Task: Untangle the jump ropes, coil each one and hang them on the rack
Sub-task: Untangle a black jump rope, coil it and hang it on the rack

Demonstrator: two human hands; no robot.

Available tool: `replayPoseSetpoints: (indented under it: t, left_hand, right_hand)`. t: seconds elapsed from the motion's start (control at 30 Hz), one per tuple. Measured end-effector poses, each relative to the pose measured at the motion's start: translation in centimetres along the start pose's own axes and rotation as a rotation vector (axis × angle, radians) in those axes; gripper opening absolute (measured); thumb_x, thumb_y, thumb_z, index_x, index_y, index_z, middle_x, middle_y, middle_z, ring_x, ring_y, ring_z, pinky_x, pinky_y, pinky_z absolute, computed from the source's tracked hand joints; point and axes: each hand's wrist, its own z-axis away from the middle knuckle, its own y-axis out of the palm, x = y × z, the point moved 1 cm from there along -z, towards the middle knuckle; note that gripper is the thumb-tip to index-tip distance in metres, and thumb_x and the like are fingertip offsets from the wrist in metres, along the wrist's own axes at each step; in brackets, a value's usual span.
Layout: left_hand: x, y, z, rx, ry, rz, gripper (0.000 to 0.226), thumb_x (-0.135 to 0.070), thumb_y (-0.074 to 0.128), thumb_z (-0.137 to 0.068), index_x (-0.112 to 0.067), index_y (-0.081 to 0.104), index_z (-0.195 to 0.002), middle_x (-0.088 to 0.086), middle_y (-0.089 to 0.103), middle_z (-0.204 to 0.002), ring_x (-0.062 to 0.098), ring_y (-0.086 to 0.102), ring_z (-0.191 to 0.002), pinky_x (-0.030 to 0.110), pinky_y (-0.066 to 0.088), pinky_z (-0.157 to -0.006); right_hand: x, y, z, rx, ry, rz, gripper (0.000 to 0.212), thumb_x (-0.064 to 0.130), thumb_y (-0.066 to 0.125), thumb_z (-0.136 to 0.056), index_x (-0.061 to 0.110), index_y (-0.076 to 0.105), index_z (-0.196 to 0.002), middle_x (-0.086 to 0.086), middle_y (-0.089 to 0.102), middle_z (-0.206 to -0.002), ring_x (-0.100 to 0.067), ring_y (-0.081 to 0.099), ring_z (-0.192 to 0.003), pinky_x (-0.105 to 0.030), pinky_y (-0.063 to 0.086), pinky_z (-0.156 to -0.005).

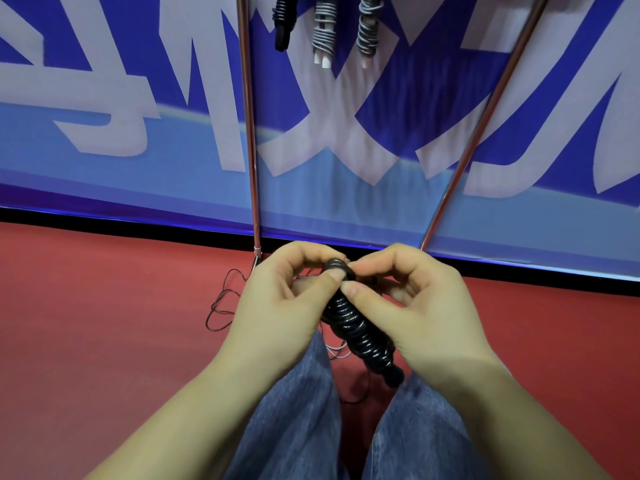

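Two hands met before me: my left hand and right hand pinched the black coiled jump rope above my jeans | three wrapped ropes hung on the rack, tops cut off | loose cord partly hidden | banner lettering cropped, unreadable.

My two arms reach out in front of me, close together. My left hand and my right hand both curl their fingers, and my two thumbs almost touch in the middle.
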Motion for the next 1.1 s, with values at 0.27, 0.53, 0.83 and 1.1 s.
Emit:
replayPoseSetpoints:
  t: [0.27,0.53,0.83,1.1]
  left_hand:
    - [0.2,-1.0,-0.5,0.159,-0.030,0.082,0.018,-0.009,0.058,-0.074,-0.017,0.073,-0.082,0.000,0.074,-0.081,0.012,0.068,-0.069,0.026,0.057,-0.064]
    - [0.3,-1.0,0.1,0.136,0.097,0.070,0.029,-0.007,0.058,-0.075,-0.029,0.075,-0.084,-0.004,0.074,-0.090,0.011,0.070,-0.082,0.022,0.054,-0.071]
    - [0.4,-0.4,0.5,0.125,0.116,0.065,0.018,-0.007,0.056,-0.074,-0.016,0.063,-0.088,-0.005,0.071,-0.078,0.007,0.067,-0.075,0.019,0.051,-0.069]
    - [0.6,0.1,0.6,0.104,0.119,0.081,0.019,-0.004,0.052,-0.072,-0.017,0.062,-0.083,-0.006,0.070,-0.070,0.005,0.066,-0.066,0.017,0.051,-0.065]
  right_hand:
    - [0.5,-0.3,-0.2,0.014,-0.047,0.071,0.028,0.000,0.076,-0.072,0.024,0.066,-0.082,0.007,0.069,-0.081,-0.005,0.066,-0.081,-0.016,0.050,-0.081]
    - [1.3,-0.8,-0.6,0.119,-0.045,0.187,0.020,0.008,0.076,-0.073,0.023,0.065,-0.080,0.013,0.069,-0.081,-0.003,0.066,-0.079,-0.022,0.052,-0.084]
    - [1.6,-1.3,-0.9,0.198,-0.109,0.266,0.018,0.007,0.071,-0.076,0.021,0.060,-0.080,0.012,0.064,-0.076,-0.004,0.060,-0.074,-0.015,0.048,-0.070]
    - [1.2,-0.7,-0.9,0.151,-0.159,0.263,0.023,0.000,0.068,-0.076,0.021,0.058,-0.076,0.015,0.059,-0.070,-0.001,0.055,-0.066,-0.012,0.043,-0.063]
